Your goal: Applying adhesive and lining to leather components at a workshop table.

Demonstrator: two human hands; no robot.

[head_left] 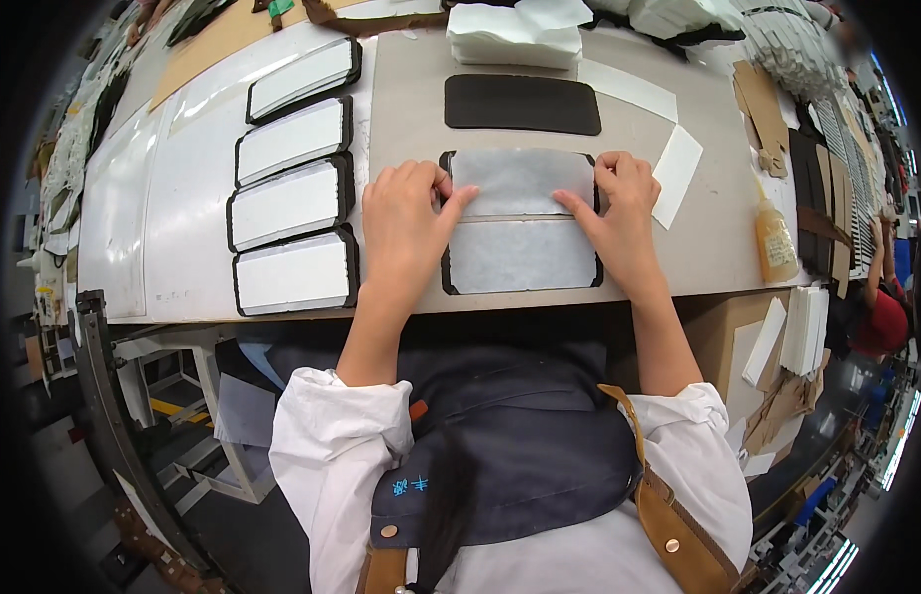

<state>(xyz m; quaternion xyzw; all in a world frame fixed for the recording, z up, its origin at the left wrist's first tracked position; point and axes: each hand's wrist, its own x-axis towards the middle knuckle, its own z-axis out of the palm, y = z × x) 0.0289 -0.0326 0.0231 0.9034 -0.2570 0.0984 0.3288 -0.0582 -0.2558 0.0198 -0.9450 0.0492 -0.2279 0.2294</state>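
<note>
A pale upper sheet [520, 178] lies on a black-edged panel [598, 274] near the middle of the front edge of the tabletop [406, 109]. The left hand [406, 223] is at the sheet's left edge, thumb on the sheet and forefinger curled just beside it, the gap between them narrow. The right hand [624, 213] is at the right edge, its thumb laid on the sheet and its forefinger bent by the panel's side, somewhat wider apart. Whether either hand pinches the sheet or only presses it, one cannot tell. A similar lower sheet [525, 255] covers the panel's half nearer the front edge. Just beyond, toward the back edge, lies a plain black panel [522, 105], with a white stack [515, 45] behind it. Four white-topped panels [287, 218] line up to the left, the nearest beside the front edge. A yellowish bottle [775, 243] stands near the front right corner.
</note>
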